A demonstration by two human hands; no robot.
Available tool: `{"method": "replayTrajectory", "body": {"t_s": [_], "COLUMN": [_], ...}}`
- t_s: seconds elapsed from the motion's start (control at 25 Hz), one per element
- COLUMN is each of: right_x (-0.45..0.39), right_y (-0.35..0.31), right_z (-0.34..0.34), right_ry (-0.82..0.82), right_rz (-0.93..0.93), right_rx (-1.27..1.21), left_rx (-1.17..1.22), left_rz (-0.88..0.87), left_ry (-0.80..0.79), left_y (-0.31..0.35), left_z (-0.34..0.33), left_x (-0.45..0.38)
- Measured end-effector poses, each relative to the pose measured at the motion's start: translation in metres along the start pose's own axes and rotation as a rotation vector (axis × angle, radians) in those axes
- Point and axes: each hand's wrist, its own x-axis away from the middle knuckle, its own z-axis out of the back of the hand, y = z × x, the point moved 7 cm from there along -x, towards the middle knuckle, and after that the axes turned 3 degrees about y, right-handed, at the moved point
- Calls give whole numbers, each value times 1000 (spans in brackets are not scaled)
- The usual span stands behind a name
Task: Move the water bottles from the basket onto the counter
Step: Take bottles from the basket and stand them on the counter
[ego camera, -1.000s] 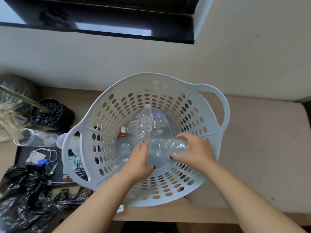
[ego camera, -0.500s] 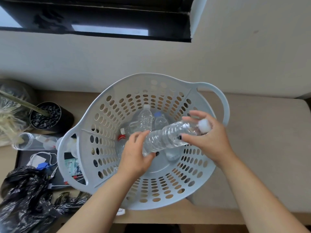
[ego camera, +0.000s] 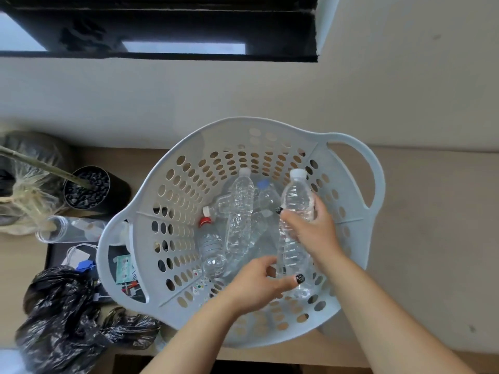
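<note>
From the head view, we see our right hand (ego camera: 313,228) with its grip wrapped tight around a clear water bottle (ego camera: 295,225), white cap up, above the pale blue basket (ego camera: 351,306). Our left hand (ego camera: 259,284) touches the bottle's bottom, fingers loose. More bottles (ego camera: 239,217) lie inside the basket on the worktop (ego camera: 432,238).

Your right hand (ego camera: 313,225) gripped a clear white-capped bottle (ego camera: 296,201) at mid-body, cap pointing away from you, above the pale blue perforated basket (ego camera: 189,147). Your left hand (ego camera: 259,284) sat at its lower end, thumb against it. Other bottles (ego camera: 240,214) lay in the basket, one red-capped.
</note>
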Motion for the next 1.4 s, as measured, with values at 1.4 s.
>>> {"method": "replayTrajectory", "body": {"t_s": [1.4], "right_x": [31], "right_y": [31], "right_z": [-23], "right_ry": [-330], "right_rz": [-435], "right_rx": [-21], "left_rx": [675], "left_rz": [190], "left_ry": [312], "left_y": [-44], "left_z": [43], "left_x": [12]}}
